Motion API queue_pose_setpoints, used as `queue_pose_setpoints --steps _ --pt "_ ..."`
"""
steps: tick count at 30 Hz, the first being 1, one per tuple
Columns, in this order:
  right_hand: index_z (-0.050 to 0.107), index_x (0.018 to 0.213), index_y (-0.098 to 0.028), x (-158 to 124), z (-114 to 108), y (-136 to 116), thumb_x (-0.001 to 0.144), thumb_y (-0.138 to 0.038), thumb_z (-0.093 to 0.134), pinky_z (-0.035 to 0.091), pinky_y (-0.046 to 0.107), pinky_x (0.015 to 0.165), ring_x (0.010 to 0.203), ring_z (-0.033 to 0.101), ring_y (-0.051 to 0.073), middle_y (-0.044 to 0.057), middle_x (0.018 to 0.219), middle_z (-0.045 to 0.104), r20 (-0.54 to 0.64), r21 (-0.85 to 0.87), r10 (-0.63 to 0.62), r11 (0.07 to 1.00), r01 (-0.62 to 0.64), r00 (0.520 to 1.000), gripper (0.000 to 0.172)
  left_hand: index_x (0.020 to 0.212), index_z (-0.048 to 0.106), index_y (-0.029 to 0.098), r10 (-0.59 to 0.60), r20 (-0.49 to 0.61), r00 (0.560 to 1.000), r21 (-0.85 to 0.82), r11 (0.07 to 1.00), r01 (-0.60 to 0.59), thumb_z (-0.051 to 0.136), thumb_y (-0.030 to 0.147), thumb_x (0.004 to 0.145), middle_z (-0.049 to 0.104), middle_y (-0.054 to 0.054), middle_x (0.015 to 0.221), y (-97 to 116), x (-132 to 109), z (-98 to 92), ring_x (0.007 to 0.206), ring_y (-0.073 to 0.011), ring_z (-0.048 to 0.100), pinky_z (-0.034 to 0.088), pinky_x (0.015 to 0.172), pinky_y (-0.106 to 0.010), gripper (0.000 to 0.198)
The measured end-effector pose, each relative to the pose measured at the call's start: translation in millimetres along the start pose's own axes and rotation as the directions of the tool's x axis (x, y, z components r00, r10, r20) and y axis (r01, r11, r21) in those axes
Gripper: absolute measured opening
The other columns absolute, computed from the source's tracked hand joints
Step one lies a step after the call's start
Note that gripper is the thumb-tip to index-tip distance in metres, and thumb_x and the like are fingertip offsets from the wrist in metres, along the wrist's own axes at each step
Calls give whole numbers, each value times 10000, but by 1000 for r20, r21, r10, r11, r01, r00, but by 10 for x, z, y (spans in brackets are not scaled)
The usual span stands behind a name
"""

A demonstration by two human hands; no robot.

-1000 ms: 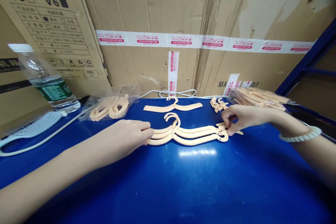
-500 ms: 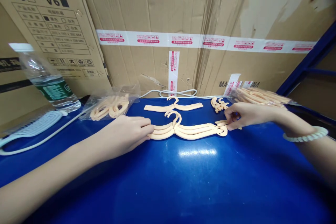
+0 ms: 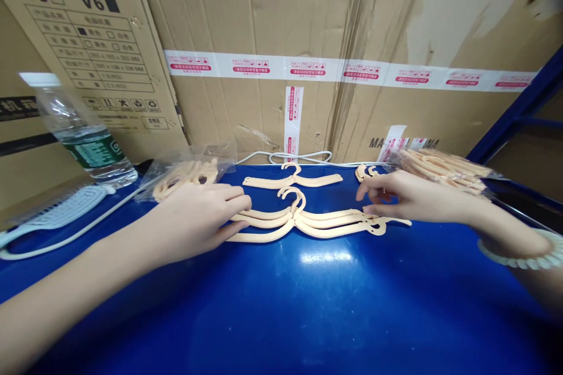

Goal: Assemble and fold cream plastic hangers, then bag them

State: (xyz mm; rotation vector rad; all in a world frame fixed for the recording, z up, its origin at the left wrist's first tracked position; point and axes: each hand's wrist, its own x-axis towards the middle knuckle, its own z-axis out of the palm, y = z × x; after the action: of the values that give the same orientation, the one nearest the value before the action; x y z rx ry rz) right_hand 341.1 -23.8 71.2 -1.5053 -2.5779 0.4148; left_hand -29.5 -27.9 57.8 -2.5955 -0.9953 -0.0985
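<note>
Several cream folding clothes hangers lie bunched on the blue table, hooks pointing away from me. My left hand pinches the left arm of a hanger between thumb and fingers, hiding the tips of the left arms. My right hand hovers by the right ends with thumb and forefinger apart, nothing visibly held. Under it a small curled piece and a thin strip show at the right tips. A single hanger lies behind the bunch. Loose small hook pieces lie behind my right hand, partly covered.
Bagged cream parts lie at the left and right. Far left stand a water bottle and a pale blue hairbrush. A white cable runs along the back. Cardboard boxes wall off the far side.
The front hanger's left arm has spread away from the others, toward me. My right hand's fingers have loosened and shifted left, off the right-end pieces.
</note>
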Motion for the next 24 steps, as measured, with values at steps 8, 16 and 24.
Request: queue_pose_setpoints --steps 8,16,24 --pt "601 1155 -175 87 174 -18 733 -580 677 442 317 679 805 579 222 88 952 615 101 -50 -59 997 64 993 590 1184 571 230 7 81 997 -220 975 11 544 439 894 620 -82 1140 15 -58 22 1003 -259 606 467 770 -333 358" --pt "620 973 -167 134 200 -79 753 -471 696 419 300 679 776 545 191 67 913 599 105 -35 -163 985 168 981 383 1227 546 226 19 156 988 -267 963 23 494 299 939 608 -87 1117 75 -57 101 1026 -265 574 473 842 -366 302" --pt "621 904 -160 169 212 -94 715 -441 727 404 272 635 709 511 159 41 837 592 90 -4 -168 986 169 982 355 1146 562 201 43 73 996 -291 957 -20 453 213 923 604 -88 1041 56 -37 128 972 -261 562 471 801 -371 248"
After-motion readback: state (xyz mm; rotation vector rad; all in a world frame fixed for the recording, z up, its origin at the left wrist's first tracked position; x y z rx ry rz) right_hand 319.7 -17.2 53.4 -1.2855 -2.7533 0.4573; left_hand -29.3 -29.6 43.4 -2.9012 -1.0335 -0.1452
